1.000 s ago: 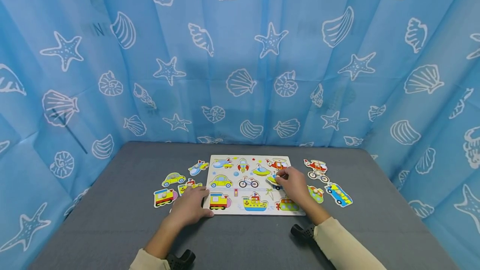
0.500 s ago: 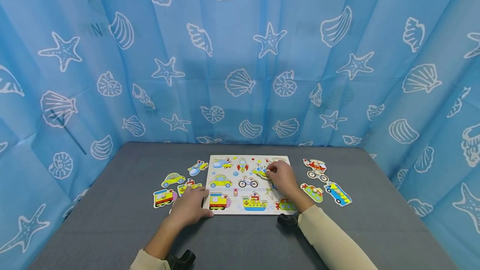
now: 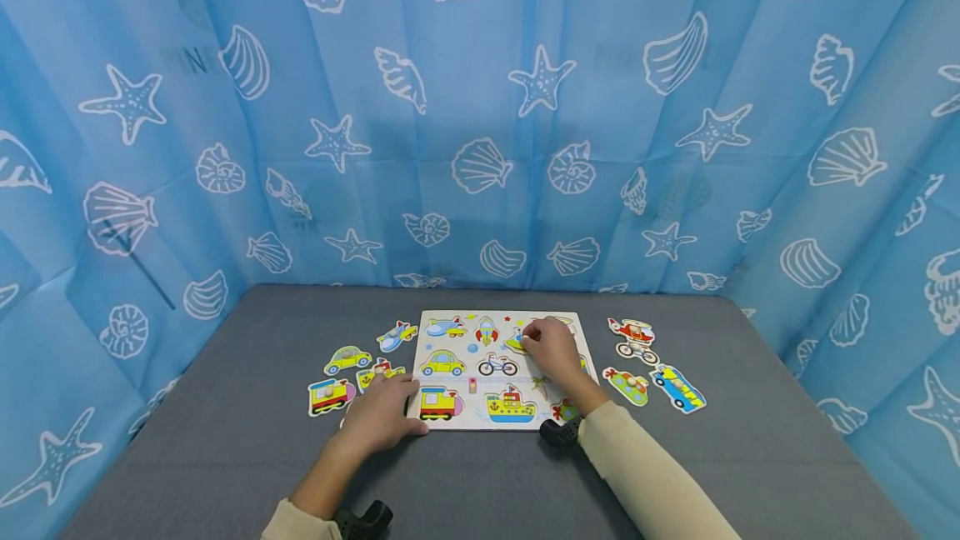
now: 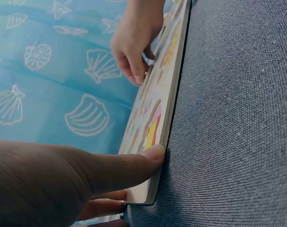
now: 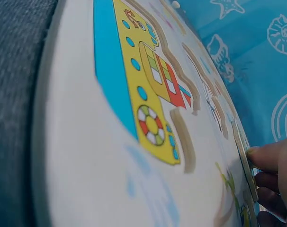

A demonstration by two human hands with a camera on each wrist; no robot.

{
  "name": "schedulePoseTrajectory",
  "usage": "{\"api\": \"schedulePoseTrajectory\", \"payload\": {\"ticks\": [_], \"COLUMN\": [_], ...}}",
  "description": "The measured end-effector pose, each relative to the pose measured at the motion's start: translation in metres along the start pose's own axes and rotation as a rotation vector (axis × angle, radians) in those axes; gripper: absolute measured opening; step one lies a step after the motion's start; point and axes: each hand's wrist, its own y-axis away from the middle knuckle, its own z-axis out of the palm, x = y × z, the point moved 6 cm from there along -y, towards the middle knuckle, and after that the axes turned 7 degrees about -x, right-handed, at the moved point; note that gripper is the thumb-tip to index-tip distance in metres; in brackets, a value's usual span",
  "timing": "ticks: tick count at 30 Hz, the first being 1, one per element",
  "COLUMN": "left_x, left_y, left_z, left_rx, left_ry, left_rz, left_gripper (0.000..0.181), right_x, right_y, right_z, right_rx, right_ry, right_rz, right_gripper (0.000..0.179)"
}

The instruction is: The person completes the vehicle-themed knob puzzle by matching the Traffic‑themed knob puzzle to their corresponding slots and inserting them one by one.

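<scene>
A white wooden peg puzzle board (image 3: 471,417) with vehicle-shaped recesses lies on the grey table. My left hand (image 3: 381,411) holds its near left corner; in the left wrist view the thumb (image 4: 134,165) lies over the edge and the other fingers are beside the corner. My right hand (image 3: 558,357) pinches the flying saucer puzzle piece (image 3: 514,343) close over the board's upper right part, at the saucer recess. In the right wrist view that piece (image 5: 244,158) stands edge-on at the fingertips, much of it hidden by the hand in the head view.
Left of the board lie plane (image 3: 397,336), car (image 3: 348,360), train (image 3: 330,396) and ship (image 3: 380,372) pieces. On the right are helicopter (image 3: 632,329), bicycle (image 3: 636,353), submarine (image 3: 626,386) and bus (image 3: 678,388) pieces. A blue shell-print curtain (image 3: 480,215) hangs behind the table.
My right hand has moved left and slightly up over the board with the flying saucer piece, uncovering the submarine piece on the right. The left hand has stayed at the corner.
</scene>
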Motion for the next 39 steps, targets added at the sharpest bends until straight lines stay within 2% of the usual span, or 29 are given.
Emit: {"api": "schedulePoseTrajectory", "payload": {"ticks": [12,26,39], "left_x": [-0.001,-0.001,-0.002], "left_y": [0.000,0.000,-0.001], "left_z": [0.000,0.001,0.003], "left_rx": [0.000,0.003,0.006], "left_ry": [-0.001,-0.002,0.003], "left_rz": [0.001,0.005,0.009], "left_gripper": [0.066,0.066,0.067], "right_x": [-0.001,-0.001,-0.004], "right_y": [-0.003,-0.001,0.001], "right_z": [0.002,0.003,-0.014], "right_rx": [-0.008,0.011,-0.012], "right_ry": [0.023,0.059,0.039], "right_rz": [0.039,0.010,0.025], "right_gripper": [0.005,0.009,0.019]}}
